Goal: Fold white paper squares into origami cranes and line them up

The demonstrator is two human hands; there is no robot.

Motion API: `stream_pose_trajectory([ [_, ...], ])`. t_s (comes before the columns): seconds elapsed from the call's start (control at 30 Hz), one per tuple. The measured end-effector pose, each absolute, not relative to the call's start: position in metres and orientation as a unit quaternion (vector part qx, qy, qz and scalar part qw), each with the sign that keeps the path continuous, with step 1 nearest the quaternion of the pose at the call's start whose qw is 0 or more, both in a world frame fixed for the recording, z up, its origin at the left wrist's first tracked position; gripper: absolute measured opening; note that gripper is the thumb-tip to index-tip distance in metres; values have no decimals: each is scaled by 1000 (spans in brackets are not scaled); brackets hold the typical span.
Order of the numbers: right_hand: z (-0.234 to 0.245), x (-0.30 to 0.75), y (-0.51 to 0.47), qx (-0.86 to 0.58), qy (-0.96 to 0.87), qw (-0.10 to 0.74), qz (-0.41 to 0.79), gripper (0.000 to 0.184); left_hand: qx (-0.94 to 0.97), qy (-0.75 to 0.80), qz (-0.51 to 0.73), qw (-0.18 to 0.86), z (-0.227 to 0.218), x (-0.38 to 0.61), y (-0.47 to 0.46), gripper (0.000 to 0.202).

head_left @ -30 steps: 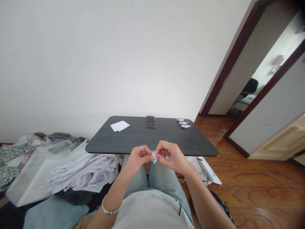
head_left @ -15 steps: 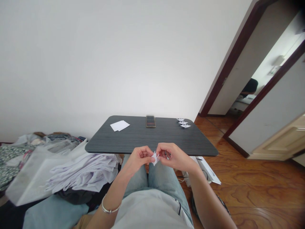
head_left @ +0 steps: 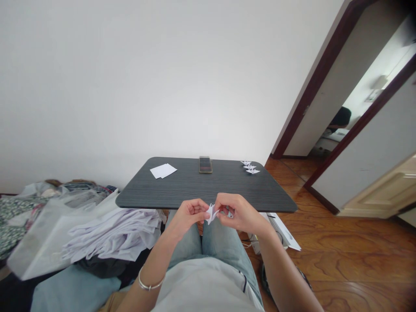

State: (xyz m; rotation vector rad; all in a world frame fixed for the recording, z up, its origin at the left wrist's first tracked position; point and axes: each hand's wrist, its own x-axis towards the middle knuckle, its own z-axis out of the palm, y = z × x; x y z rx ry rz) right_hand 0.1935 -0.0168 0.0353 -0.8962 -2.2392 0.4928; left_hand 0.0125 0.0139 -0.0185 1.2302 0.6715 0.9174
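Note:
Between my two hands is a small white folded paper crane (head_left: 211, 214), held just off the table's near edge and above my lap. My left hand (head_left: 191, 215) pinches its left side between thumb and fingers. On the other side, my right hand (head_left: 235, 212) grips a pointed part with thumb and forefinger. Three finished-looking paper cranes (head_left: 250, 167) sit in a row at the table's back right. Two white paper sheets (head_left: 163, 170), partly overlapping, lie at the back left.
The dark wood-grain table (head_left: 182, 188) stands against a white wall. A phone-like dark device (head_left: 205, 164) lies near its back edge. Piled clothes (head_left: 113, 234) are on the left. Papers and a white box (head_left: 276, 229) are below the table's right side, above a wooden floor (head_left: 351, 255).
My right hand has drawn slightly right and up from my left. The paper crane's points look spread wider apart between my fingers.

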Motion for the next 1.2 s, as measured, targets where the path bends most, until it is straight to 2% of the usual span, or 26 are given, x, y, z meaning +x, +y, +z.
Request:
stream_pose_trajectory([
  [0.23,36,194,-17,-329,-853,354,195,23,545,288,406,674,-18,12,14,20],
  [0.67,33,204,-10,-299,-886,313,169,10,538,278,400,688,-22,10,16,21],
  [0.93,32,206,-7,-315,-884,308,154,8,541,271,405,686,-25,10,19,17],
  [1.2,31,209,-9,-323,-898,284,89,15,534,290,404,683,-24,9,18,20],
])
